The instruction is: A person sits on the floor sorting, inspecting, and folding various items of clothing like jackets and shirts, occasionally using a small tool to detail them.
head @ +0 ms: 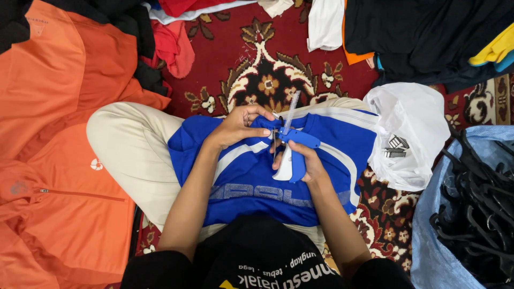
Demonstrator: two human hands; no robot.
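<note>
Red patterned carpet, orange jackets at 9 o'clock, bag of black hangers at 4, white plastic bag at 3. Blue-and-white shirt lies centre on the lap; left hand fingers closed, pinching its collar at 12. Right hand fingers wrapped round blue tagging gun, needle at collar; best to keep fabric taut, fingers off needle.

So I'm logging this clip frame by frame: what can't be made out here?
Head view only:
- Tagging gun's needle tip: too small, behind the left hand.
- Right hand palm: hidden by the gun's handle.
- Blue shirt's lower part: covered by forearms and a black top.
- Black hangers: cut off by the right edge.
</note>
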